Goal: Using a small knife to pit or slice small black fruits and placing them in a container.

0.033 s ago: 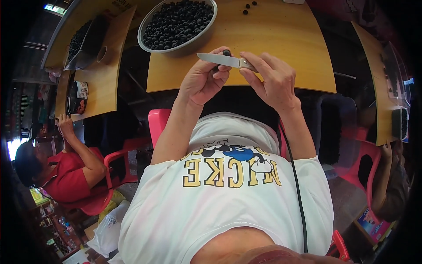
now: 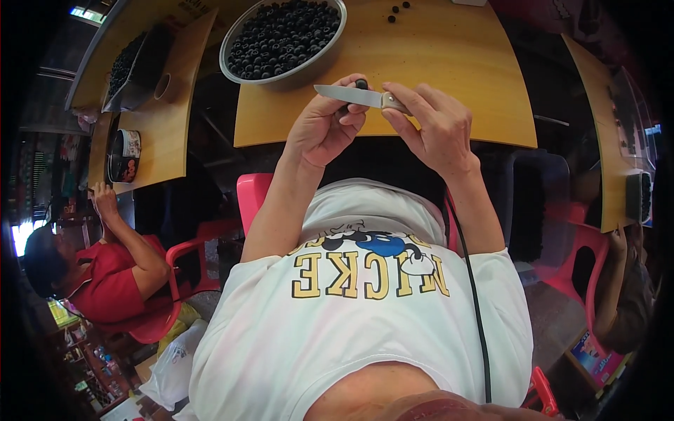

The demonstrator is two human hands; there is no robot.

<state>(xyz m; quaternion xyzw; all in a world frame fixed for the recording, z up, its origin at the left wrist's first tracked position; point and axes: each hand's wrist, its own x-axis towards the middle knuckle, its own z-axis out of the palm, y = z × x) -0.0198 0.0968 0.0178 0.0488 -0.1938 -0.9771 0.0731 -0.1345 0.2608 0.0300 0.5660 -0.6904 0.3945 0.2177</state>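
Observation:
My left hand is closed, pinching a small black round piece between thumb and fingers above the table's front part. In my right hand is a knife, its light-coloured handle gripped between thumb and fingers. The blade points left and lies across the fingers of my left hand, just below the black piece. Whether the edge touches the piece, I cannot tell. A round grey bowl, heaped with black round pieces, stands beyond my left hand; some pieces show a ring-like end.
Several loose black pieces lie on the wooden table at the far side. At the left, a person in red sits by another table with a black tub. A clear plastic bin stands to my right, near a red chair.

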